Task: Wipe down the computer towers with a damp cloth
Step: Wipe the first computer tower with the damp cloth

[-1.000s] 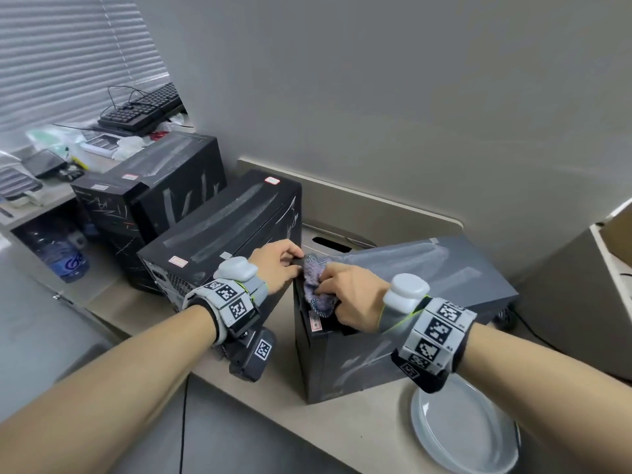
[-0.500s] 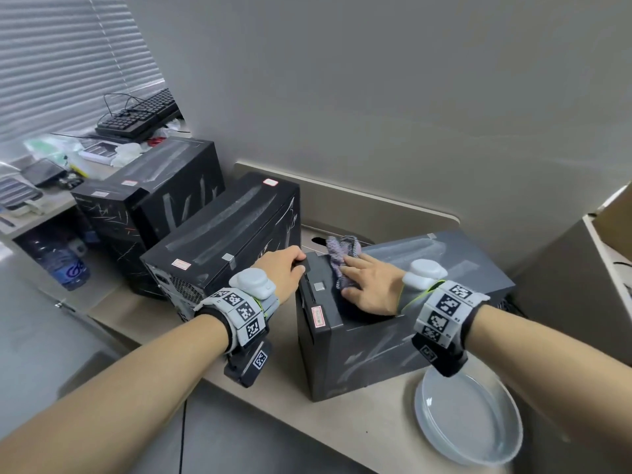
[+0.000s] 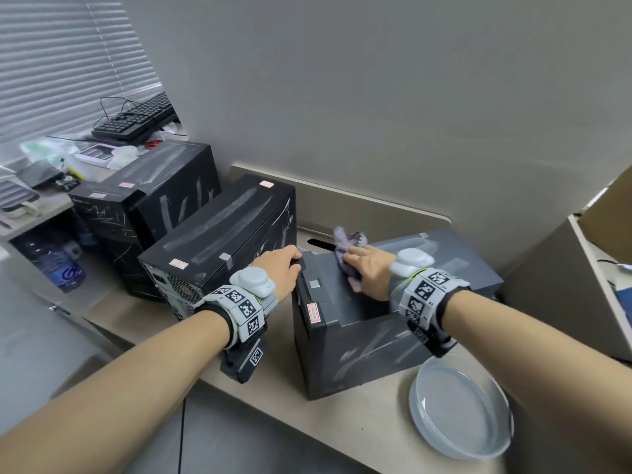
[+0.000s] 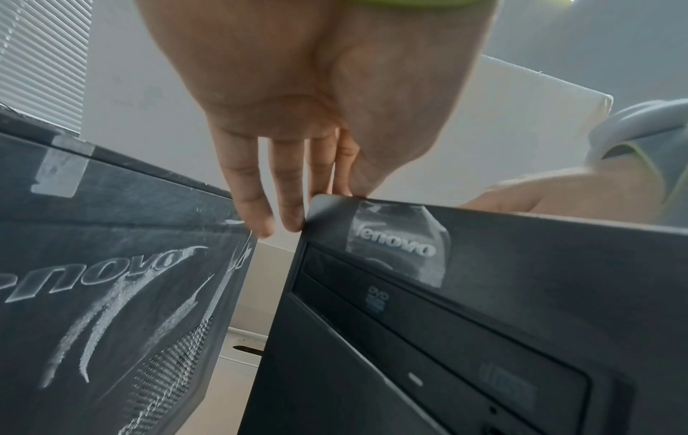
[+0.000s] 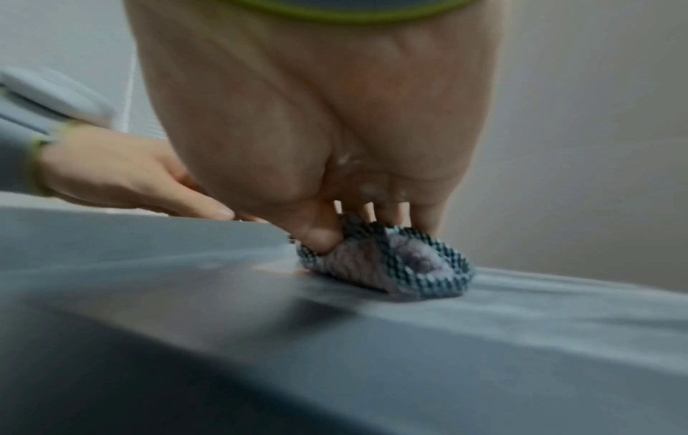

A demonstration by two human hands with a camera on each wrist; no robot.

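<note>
Since a second ago, the right hand point(image 3: 371, 273) has carried the cloth point(image 3: 349, 246) from the near front edge of the nearest tower point(image 3: 386, 323) along its top towards the wall, and a dark wiped patch now lies on the dusty lid just behind that hand. Its fingers lie fairly straight and flat, pressing the bunched purple-grey cloth down onto the lid, while the right wrist view shows the thumb point(image 5: 316, 238) tucked against the cloth's point(image 5: 387, 265) near edge. The left hand point(image 3: 278, 268) stays on the same tower's front top corner, thumb on the lid and fingers point(image 4: 260, 206) hanging straight down into the narrow gap beside it, their tips against the corner edge. Just left of that hand stands the middle tower point(image 3: 219, 241), streaked with dust and apart from the nearest one by that gap; its side panel bears a Lenovo logo point(image 4: 93, 273) in the left wrist view. Further left of it, well away from both hands, stands the far tower point(image 3: 147, 189). All three sit on the table point(image 3: 359, 422). Below the right wrist, near the table's front edge and just beside the nearest tower, lies a shallow clear dish point(image 3: 460, 410). Far beyond the left hand, a black keyboard point(image 3: 136, 118) rests by the window blinds point(image 3: 61, 70).
</note>
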